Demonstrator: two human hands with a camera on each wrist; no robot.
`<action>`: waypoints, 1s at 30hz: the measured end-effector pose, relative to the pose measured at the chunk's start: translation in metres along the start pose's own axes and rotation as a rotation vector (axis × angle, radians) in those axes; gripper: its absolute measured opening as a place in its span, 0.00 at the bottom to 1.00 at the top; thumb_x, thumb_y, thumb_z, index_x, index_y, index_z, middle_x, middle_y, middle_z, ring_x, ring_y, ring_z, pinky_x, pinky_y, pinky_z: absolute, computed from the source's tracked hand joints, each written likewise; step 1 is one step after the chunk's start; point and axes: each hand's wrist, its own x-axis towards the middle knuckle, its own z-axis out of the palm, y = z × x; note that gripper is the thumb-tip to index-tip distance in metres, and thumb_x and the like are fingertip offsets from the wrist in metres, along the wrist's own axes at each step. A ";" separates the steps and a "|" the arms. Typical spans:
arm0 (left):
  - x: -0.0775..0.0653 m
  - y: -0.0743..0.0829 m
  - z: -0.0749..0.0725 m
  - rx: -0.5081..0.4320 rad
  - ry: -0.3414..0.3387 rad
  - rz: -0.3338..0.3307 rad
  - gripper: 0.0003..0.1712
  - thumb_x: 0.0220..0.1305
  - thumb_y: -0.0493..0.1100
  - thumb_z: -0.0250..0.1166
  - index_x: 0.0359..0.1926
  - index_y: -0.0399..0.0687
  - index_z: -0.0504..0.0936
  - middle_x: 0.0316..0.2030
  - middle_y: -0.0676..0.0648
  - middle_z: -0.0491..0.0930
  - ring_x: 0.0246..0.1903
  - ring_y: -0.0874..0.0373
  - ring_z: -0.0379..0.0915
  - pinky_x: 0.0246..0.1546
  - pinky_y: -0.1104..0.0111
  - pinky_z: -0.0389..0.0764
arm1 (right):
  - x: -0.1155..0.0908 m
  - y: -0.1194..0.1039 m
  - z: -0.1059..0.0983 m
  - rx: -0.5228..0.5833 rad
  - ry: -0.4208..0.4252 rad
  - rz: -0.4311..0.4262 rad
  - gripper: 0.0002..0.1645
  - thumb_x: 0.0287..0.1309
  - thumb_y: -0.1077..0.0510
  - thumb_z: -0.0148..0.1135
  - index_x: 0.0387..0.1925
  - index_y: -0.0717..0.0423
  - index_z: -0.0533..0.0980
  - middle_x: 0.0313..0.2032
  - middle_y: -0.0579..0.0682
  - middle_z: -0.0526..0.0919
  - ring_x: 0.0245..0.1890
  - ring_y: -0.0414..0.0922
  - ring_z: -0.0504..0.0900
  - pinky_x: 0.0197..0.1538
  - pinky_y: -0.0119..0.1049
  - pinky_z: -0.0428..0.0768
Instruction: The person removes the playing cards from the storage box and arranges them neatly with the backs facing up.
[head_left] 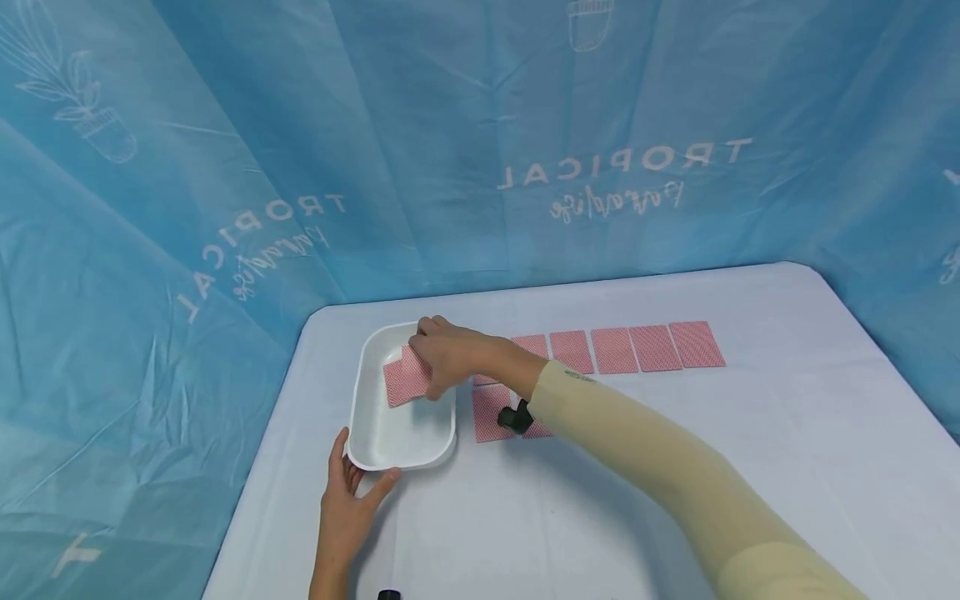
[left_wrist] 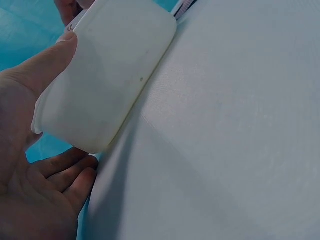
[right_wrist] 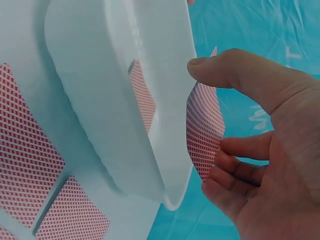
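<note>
A white plastic tub (head_left: 401,433) stands on the left of the table. My left hand (head_left: 347,504) holds its near-left corner, with the thumb (left_wrist: 60,55) against the wall by the rim and the fingers around the corner. Over the tub, my right hand (head_left: 456,354) pinches a red-and-white patterned playing card (right_wrist: 205,127) between thumb and fingers. The card bends slightly, its patterned back showing in the right wrist view. Another playing card (right_wrist: 143,97) lies inside the tub, patterned side up.
Right of the tub, playing cards lie face down in a back row (head_left: 615,350) and a shorter front row (head_left: 491,414), partly hidden by my right forearm. A white cloth (head_left: 600,533) covers the table. Blue curtains (head_left: 450,167) hang behind and at both sides.
</note>
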 end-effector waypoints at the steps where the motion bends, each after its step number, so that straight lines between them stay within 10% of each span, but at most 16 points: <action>1: 0.000 0.000 0.000 -0.001 0.003 0.003 0.64 0.48 0.60 0.75 0.76 0.64 0.42 0.69 0.42 0.59 0.67 0.47 0.57 0.65 0.60 0.63 | -0.001 0.000 0.000 0.001 -0.001 -0.004 0.43 0.41 0.42 0.74 0.57 0.55 0.71 0.52 0.47 0.65 0.52 0.42 0.63 0.47 0.31 0.74; 30: 0.001 -0.003 0.000 -0.005 0.016 0.040 0.62 0.48 0.60 0.75 0.75 0.66 0.43 0.68 0.44 0.60 0.67 0.48 0.58 0.64 0.59 0.65 | -0.035 0.010 0.005 -0.076 0.032 -0.026 0.49 0.41 0.42 0.75 0.63 0.58 0.67 0.55 0.48 0.65 0.53 0.43 0.62 0.48 0.30 0.76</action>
